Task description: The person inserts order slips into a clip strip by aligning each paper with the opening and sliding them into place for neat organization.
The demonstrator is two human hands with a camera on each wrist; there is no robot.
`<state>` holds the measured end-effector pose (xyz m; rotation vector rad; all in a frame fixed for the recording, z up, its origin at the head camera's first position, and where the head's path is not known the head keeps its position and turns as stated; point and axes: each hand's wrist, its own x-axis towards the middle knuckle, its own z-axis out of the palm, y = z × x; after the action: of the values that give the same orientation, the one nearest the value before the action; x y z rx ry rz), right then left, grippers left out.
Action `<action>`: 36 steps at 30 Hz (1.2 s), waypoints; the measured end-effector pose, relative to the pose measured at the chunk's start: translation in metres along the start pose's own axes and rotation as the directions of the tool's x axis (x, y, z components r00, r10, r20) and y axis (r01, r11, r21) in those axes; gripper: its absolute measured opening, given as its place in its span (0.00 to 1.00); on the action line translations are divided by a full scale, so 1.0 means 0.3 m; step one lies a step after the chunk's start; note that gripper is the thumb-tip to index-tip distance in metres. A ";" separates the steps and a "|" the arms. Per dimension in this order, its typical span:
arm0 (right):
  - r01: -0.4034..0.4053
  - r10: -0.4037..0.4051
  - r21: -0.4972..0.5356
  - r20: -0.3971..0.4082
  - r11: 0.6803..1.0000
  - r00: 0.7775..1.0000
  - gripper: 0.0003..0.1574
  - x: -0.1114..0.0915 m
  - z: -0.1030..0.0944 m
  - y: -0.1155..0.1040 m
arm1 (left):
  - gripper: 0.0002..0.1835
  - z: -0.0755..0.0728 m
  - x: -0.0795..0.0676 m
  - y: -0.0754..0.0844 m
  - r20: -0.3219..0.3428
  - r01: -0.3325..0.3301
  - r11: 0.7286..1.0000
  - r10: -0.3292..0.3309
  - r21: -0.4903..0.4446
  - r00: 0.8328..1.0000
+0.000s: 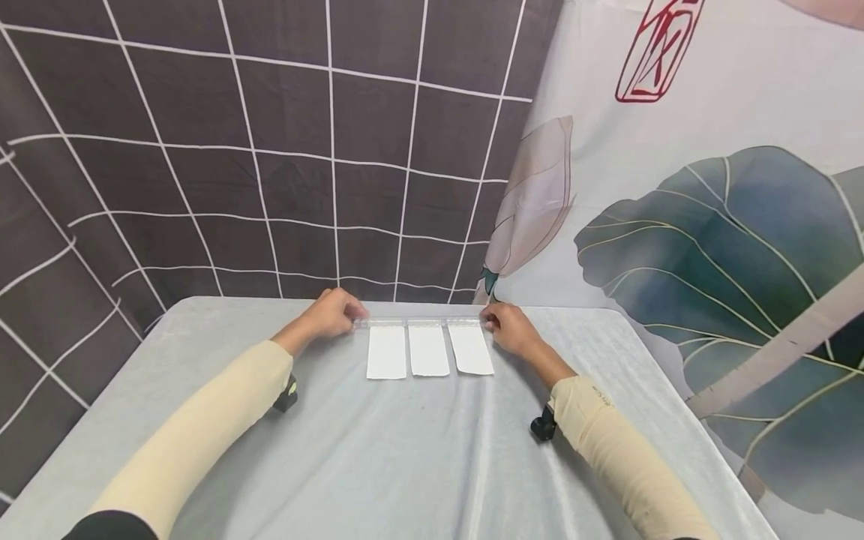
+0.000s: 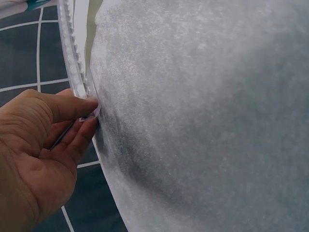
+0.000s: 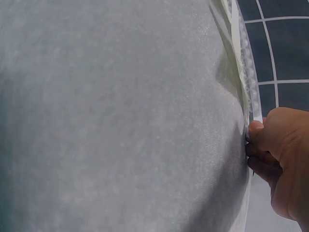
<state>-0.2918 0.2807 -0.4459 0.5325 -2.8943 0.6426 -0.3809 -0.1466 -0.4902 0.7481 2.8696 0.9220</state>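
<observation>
A clear plastic strip (image 1: 425,322) with a bumpy surface lies crosswise near the far edge of the table. Three white paper pieces, a left one (image 1: 387,352), a middle one (image 1: 429,350) and a right one (image 1: 471,349), extend side by side from it toward me. My left hand (image 1: 331,313) pinches the strip's left end between thumb and fingers, as the left wrist view shows. At the opposite end my right hand (image 1: 514,328) pinches the strip, its fingertips partly hidden. How the papers join the strip is too small to tell.
A pale grey cloth covers the table (image 1: 378,457), with soft creases toward the front. Behind the far edge hangs a dark curtain (image 1: 290,187) with white grid lines. To the right is a white cloth (image 1: 607,150) printed with large leaves.
</observation>
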 end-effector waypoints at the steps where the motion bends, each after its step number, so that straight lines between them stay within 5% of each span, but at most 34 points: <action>1: 0.003 -0.003 -0.003 -0.004 1.000 1.000 0.14 -0.001 0.000 0.002 | 0.26 0.003 0.004 -0.002 0.001 -0.001 1.000 0.001 -0.002 1.000; 7: 0.004 -0.004 -0.010 -0.002 1.000 1.000 0.14 0.002 0.008 0.001 | 0.27 0.009 0.019 -0.022 -0.008 -0.008 1.000 0.008 0.005 1.000; 14: -0.009 0.009 0.001 0.007 1.000 1.000 0.16 0.005 0.010 -0.021 | 0.28 -0.057 -0.071 0.098 0.016 -0.034 0.999 0.034 0.011 0.999; 15: -0.007 0.007 -0.001 0.008 1.000 1.000 0.16 0.005 0.009 -0.023 | 0.27 -0.058 -0.066 0.081 0.007 -0.035 0.999 0.035 0.004 0.999; 23: -0.025 0.025 -0.010 0.011 1.000 1.000 0.19 0.004 0.001 -0.018 | 0.26 -0.135 -0.162 0.262 0.034 0.084 0.996 -0.083 -0.023 0.996; 36: -0.061 0.061 -0.002 0.028 0.998 0.998 0.22 -0.026 -0.028 -0.012 | 0.24 -0.137 -0.176 0.251 0.026 0.083 0.995 -0.082 -0.048 0.996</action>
<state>-0.2828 0.2838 -0.4386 0.4581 -2.9477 0.6475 -0.3090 -0.1395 -0.4204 0.6264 2.8219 0.9630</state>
